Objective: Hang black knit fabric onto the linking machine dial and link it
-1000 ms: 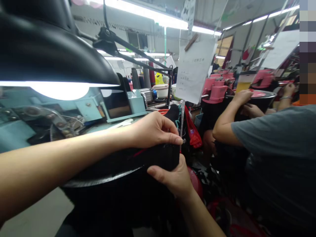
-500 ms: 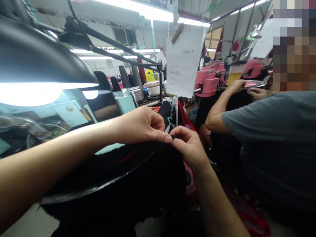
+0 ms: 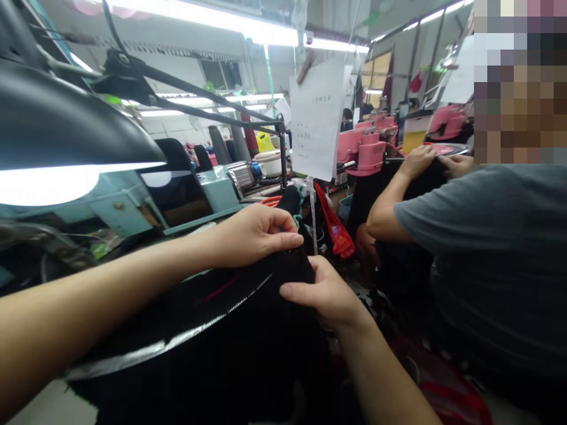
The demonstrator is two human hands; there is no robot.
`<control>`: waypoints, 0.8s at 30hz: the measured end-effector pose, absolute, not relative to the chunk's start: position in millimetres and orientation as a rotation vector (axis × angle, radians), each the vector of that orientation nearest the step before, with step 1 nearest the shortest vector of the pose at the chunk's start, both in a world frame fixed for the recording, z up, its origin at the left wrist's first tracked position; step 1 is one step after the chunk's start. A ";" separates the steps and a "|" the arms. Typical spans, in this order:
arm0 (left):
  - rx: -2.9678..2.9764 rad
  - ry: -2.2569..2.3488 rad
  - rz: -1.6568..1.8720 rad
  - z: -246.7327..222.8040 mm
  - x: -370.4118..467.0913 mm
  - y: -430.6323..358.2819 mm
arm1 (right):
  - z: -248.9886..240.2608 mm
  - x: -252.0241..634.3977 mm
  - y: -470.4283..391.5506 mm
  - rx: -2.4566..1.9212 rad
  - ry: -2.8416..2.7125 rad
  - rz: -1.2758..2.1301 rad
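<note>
Black fabric [image 3: 248, 330] hangs over a round machine rim [image 3: 195, 333] that shows as a bright curved edge. My left hand [image 3: 266, 233] pinches the fabric's upper edge between thumb and fingers, near the far end of the rim. Lower and to the right, my right hand [image 3: 325, 289] grips the same fabric, its thumb on the front and its fingers behind the cloth. The fabric between the two hands is drawn tight. Its stitches are too dark to make out.
A lit black lamp [image 3: 75, 118] hangs at the upper left above a pale green machine part [image 3: 126, 209]. A paper sheet [image 3: 316, 118] hangs ahead, with a red bag [image 3: 339, 236] below. At the right, a person in a grey shirt [image 3: 496, 224] handles dark cloth.
My right hand has moved down and away from my left hand, which keeps its pinch near the fabric's edge. The view has shifted slightly, and more of the red bag shows.
</note>
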State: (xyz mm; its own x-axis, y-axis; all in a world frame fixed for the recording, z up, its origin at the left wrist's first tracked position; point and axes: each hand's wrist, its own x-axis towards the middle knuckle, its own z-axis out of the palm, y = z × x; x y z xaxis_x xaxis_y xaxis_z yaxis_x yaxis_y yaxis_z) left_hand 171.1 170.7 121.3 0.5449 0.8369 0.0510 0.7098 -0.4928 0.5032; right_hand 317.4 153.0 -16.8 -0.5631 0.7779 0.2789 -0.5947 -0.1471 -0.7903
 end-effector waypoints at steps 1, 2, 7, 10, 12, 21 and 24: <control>2.333 1.267 0.410 121.2 170.5 171.1 | -15.1 316.1 152.9 -0.254 -1.128 1.846; 2.310 1.276 0.419 120.9 170.2 171.2 | -13.7 314.5 152.9 -0.254 -1.110 1.847; 2.180 1.254 0.481 118.6 172.4 169.3 | -8.4 306.6 149.9 -0.243 -1.195 1.825; 2.129 1.237 0.525 118.0 174.2 168.9 | -6.5 305.3 150.3 -0.298 -1.229 1.720; 2.129 1.247 0.550 117.5 174.5 170.0 | -6.9 305.7 153.4 -0.334 -1.241 1.673; 2.083 1.298 0.600 115.0 177.9 172.1 | -17.7 312.1 177.9 -0.348 -1.208 1.547; 2.095 1.288 0.634 114.8 179.6 172.0 | -18.7 314.9 180.7 -0.318 -1.196 1.577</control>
